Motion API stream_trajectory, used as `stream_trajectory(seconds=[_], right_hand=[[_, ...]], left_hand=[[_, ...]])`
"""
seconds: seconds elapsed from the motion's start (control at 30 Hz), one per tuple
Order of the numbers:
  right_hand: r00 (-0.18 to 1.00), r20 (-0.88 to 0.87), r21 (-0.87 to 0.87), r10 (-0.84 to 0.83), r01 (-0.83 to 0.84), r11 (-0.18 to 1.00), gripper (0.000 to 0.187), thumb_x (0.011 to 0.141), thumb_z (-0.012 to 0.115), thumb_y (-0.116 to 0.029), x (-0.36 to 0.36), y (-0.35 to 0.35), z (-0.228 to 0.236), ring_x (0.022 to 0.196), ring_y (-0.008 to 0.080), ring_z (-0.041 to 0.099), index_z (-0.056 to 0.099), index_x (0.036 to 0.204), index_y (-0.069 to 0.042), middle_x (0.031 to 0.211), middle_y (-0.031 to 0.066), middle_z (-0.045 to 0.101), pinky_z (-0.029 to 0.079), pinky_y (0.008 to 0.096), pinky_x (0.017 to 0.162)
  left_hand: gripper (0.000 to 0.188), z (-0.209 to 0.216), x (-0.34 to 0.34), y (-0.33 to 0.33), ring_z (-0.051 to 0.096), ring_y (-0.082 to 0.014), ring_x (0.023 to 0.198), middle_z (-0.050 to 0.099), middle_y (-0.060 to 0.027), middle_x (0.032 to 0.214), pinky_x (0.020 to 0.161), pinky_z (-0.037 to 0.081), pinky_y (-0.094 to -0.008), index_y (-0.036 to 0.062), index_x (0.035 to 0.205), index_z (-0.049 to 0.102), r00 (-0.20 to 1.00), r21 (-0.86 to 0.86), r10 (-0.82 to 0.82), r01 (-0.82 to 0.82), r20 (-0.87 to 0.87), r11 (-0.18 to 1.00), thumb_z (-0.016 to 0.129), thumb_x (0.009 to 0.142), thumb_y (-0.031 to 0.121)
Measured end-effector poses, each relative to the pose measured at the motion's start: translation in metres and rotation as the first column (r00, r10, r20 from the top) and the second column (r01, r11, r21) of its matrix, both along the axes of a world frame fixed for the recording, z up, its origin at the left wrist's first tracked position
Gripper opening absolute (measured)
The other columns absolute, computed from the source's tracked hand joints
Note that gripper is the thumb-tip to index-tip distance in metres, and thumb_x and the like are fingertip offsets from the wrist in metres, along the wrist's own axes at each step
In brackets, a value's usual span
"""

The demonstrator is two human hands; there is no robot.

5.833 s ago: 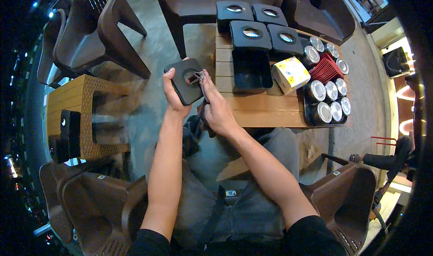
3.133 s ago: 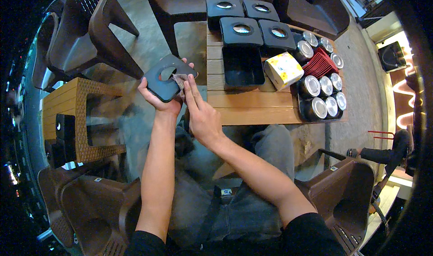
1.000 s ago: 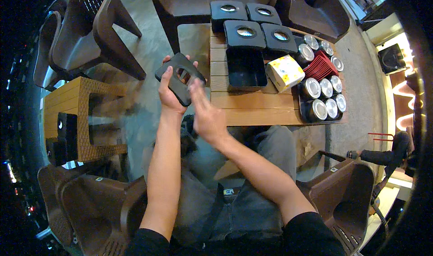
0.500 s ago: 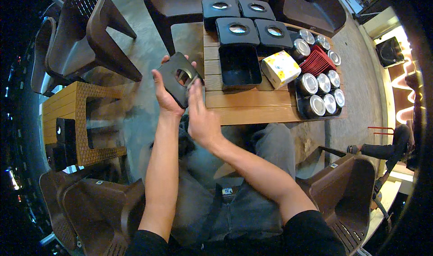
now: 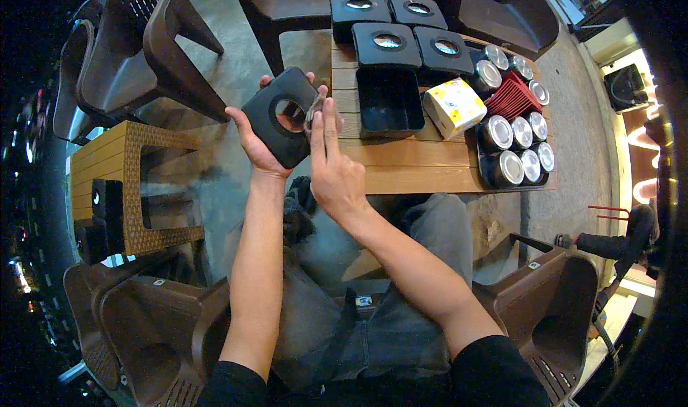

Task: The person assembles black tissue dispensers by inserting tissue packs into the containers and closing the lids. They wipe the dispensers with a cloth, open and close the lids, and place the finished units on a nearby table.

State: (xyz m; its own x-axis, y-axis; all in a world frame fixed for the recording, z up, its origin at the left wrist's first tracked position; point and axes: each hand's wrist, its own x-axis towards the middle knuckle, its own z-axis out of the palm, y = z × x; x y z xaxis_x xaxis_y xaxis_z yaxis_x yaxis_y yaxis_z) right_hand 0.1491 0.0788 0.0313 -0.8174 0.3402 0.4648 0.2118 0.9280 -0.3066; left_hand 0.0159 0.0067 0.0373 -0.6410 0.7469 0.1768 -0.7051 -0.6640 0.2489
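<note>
- In our left hand point(image 5: 259, 147) lies the black tissue-box lid point(image 5: 266, 126), tilted; our palm supports it from beneath, our thumb stands out along its left side, and fingertips show past its upper edge.
- Our right hand point(image 5: 338, 181) holds a greyish cloth point(image 5: 314, 109) in outstretched fingers at the lid's right edge, beside its round opening, so our hands come close together.
- We have the lid in front of us, just left of the slatted wooden table point(image 5: 430, 172).
- On that table, an uncovered black box point(image 5: 390, 106) sits nearer to us than four lidded black tissue boxes point(image 5: 375, 54).
- Right of the uncovered box we see a yellow-and-white tissue pack point(image 5: 456, 106).
- Farther right, jars with silvery lids point(image 5: 510, 166) flank a bundle of red slats point(image 5: 514, 98); we cannot tell what the bundle is.
- Brown plastic chairs point(image 5: 161, 319) stand around us.
</note>
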Motion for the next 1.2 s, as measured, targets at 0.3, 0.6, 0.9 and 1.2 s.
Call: stream_trajectory(seconds=[0.3, 0.6, 0.9, 1.2], right_hand=[[0.971, 0.056, 0.017, 0.234, -0.235, 0.972, 0.065, 0.097, 0.057, -0.003, 0.012, -0.042, -0.001, 0.06, 0.0259, 0.071, 0.047, 0.159, 0.01, 0.174, 0.0345, 0.032, 0.058, 0.0373, 0.051], [0.995, 0.056, -0.015, 0.077, -0.076, 0.997, 0.067, 0.098, 0.056, -0.005, -0.001, -0.013, -0.001, 0.055, 0.0221, 0.069, 0.042, 0.163, 0.008, 0.176, 0.0323, 0.029, 0.059, 0.0375, 0.048], [0.973, 0.059, -0.19, 0.225, -0.21, 0.959, 0.077, 0.093, 0.056, 0.0, 0.003, -0.024, -0.003, 0.071, 0.0381, 0.076, 0.034, 0.167, 0.009, 0.179, 0.033, 0.016, 0.062, 0.0464, 0.055], [0.97, 0.128, -0.107, 0.204, -0.191, 0.976, 0.083, 0.09, 0.06, 0.0, -0.002, -0.01, -0.006, 0.067, 0.0345, 0.075, 0.033, 0.169, 0.005, 0.181, 0.0278, 0.016, 0.061, 0.0449, 0.053]], left_hand=[[0.089, 0.001, 0.001, 0.001, 0.048, -0.0557, 0.147, 0.046, -0.032, 0.163, 0.116, 0.042, -0.0795, 0.0268, 0.154, 0.054, 0.998, 0.058, -0.025, 0.022, 0.061, 0.998, 0.046, 0.094, 0.093], [0.092, 0.014, -0.007, -0.006, 0.047, -0.0589, 0.147, 0.045, -0.0319, 0.164, 0.118, 0.04, -0.079, 0.025, 0.156, 0.053, 0.997, -0.021, -0.026, 0.025, -0.067, 0.999, 0.055, 0.092, 0.09], [0.088, 0.004, -0.009, -0.003, 0.047, -0.058, 0.148, 0.046, -0.0313, 0.163, 0.117, 0.041, -0.0786, 0.0252, 0.155, 0.053, 0.999, -0.076, 0.04, -0.042, -0.023, 0.996, 0.052, 0.095, 0.088], [0.081, 0.007, -0.011, -0.006, 0.047, -0.0588, 0.147, 0.047, -0.0302, 0.163, 0.113, 0.042, -0.0826, 0.026, 0.153, 0.053, 0.997, -0.104, 0.073, -0.073, -0.005, 0.992, 0.05, 0.099, 0.085]])
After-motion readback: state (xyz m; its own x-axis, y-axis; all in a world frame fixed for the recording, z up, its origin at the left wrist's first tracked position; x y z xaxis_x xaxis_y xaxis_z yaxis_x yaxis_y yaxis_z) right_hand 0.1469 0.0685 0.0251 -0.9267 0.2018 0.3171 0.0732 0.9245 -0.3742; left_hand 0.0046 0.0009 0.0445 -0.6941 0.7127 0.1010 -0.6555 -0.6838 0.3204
